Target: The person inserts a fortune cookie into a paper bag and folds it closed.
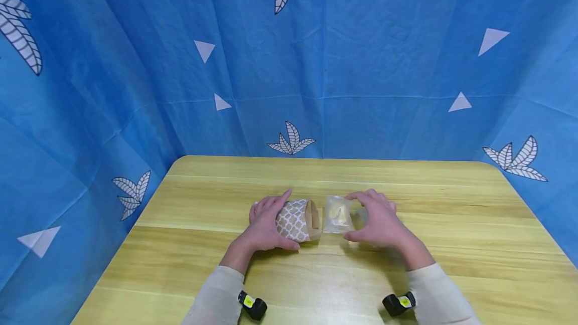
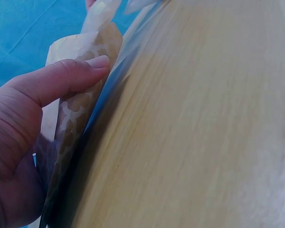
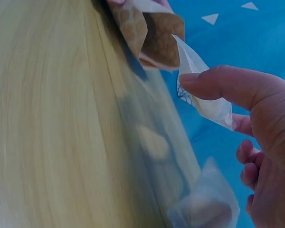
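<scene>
Lying on its side on the table, a brown paper bag [image 1: 292,220] with a white lattice pattern has its open mouth facing right. My left hand [image 1: 267,224] grips it from the left, the thumb [image 2: 80,76] along its near side. My right hand [image 1: 378,219] holds a small translucent packet [image 1: 337,213] between thumb and forefinger, just right of the bag's mouth. Something pale shows inside the packet. In the right wrist view, the other fingers curl loosely below. A second clear packet [image 3: 206,204] is under the right hand, mostly hidden in the head view.
The wood-grain table [image 1: 469,245] extends around both hands. A blue curtain [image 1: 384,64] with white leaves and triangles hangs behind it and along the left. Each wrist wears a small black camera, the left camera [image 1: 254,306] and the right camera [image 1: 397,304].
</scene>
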{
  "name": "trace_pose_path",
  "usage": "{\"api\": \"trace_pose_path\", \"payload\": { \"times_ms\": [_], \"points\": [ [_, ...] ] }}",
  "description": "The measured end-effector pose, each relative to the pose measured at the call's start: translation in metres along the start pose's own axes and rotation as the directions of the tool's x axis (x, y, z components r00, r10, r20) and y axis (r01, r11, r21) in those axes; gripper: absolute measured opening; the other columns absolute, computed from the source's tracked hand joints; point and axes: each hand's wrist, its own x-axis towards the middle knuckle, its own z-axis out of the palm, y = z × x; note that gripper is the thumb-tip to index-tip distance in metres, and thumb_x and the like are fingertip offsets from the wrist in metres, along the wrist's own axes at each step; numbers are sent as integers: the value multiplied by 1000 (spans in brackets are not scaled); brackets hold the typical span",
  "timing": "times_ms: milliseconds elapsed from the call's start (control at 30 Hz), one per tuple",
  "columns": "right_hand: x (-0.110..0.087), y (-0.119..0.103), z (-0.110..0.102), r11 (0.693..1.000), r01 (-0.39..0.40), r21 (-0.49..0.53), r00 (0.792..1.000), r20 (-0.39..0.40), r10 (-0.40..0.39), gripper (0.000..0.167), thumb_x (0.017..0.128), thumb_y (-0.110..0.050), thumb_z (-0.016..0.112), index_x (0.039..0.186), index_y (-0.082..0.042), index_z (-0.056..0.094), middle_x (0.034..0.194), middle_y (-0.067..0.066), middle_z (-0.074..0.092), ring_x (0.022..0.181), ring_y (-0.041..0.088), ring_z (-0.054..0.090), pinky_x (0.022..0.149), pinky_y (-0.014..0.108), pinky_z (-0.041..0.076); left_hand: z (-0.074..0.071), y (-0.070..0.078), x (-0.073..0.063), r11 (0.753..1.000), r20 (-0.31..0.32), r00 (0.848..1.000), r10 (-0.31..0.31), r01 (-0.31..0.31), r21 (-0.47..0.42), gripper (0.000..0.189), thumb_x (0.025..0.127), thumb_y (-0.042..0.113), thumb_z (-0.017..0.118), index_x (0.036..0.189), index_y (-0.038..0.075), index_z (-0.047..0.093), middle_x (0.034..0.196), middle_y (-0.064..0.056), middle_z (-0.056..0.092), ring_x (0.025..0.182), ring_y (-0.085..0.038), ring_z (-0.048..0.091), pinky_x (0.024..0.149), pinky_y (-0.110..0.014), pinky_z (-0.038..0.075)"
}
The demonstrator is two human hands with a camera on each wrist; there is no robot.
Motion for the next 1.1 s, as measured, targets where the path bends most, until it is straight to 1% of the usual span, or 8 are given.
{"api": "trace_pose_path", "payload": {
  "times_ms": [167, 300, 433, 533, 633, 767, 867, 1100],
  "points": [
    [3, -9, 4, 998, 27, 49, 999, 17, -28, 84, 58, -35, 94, 132, -17, 59, 108, 6, 56, 101, 28, 50, 79, 43, 28, 1, 0, 0, 1000, 0, 1000, 1, -1, 5, 135, 51, 56, 94, 161, 31, 19, 151, -4, 39, 141, -30, 23, 114, -59, 2],
    [5, -14, 8, 997, 28, 72, 998, 46, -31, 85, 58, -34, 94, 134, -19, 58, 112, 5, 58, 104, 29, 51, 83, 44, 30, 1, 1, 1, 1000, -2, 1000, 7, -7, 8, 136, 51, 56, 95, 161, 31, 19, 150, -3, 39, 141, -30, 24, 113, -60, 2],
    [6, -17, 11, 997, 23, 74, 996, 80, -29, 82, 59, -34, 92, 132, -22, 58, 118, 3, 58, 108, 28, 53, 90, 50, 32, 1, 2, 1, 1000, -3, 1000, 18, -18, 1, 136, 51, 55, 95, 161, 31, 20, 150, -3, 40, 141, -31, 24, 113, -60, 2],
    [7, -19, 12, 997, 16, 72, 995, 101, -23, 80, 59, -33, 92, 131, -23, 59, 124, 3, 58, 110, 28, 53, 95, 56, 30, 0, 3, 1, 1000, 0, 1000, 23, -23, -9, 136, 50, 53, 96, 161, 31, 20, 150, -3, 40, 141, -31, 24, 113, -60, 2],
    [9, -22, 11, 998, 11, 66, 993, 118, -19, 80, 59, -32, 91, 132, -22, 59, 123, 4, 58, 110, 29, 53, 95, 57, 31, 0, 4, 1, 1000, 4, 1000, 24, -24, -11, 137, 50, 52, 96, 161, 32, 19, 149, -3, 40, 141, -31, 24, 114, -60, 2],
    [12, -25, 10, 999, 9, 42, 991, 135, -15, 81, 61, -30, 90, 134, -18, 58, 117, 3, 57, 108, 30, 53, 87, 52, 35, 0, 4, 0, 1000, 9, 1000, 20, -20, -4, 137, 50, 51, 97, 161, 33, 19, 149, -2, 41, 142, -32, 22, 114, -60, 0],
    [13, -28, 10, 1000, -5, 18, 990, 143, 2, 82, 61, -31, 89, 136, -18, 58, 115, 3, 56, 107, 29, 52, 85, 48, 34, 1, 5, -1, 1000, 17, 1000, 11, -11, -1, 137, 50, 52, 97, 161, 34, 18, 150, -2, 40, 144, -32, 19, 114, -60, 0],
    [14, -33, 12, 1000, 3, -29, 995, 105, 0, 82, 58, -33, 90, 133, -18, 59, 112, 4, 57, 102, 24, 50, 82, 47, 34, 2, 4, 0, 1000, 22, 1000, 1, -1, 12, 137, 50, 54, 96, 161, 36, 18, 152, -3, 38, 145, -35, 17, 113, -61, -1]
  ]
}}
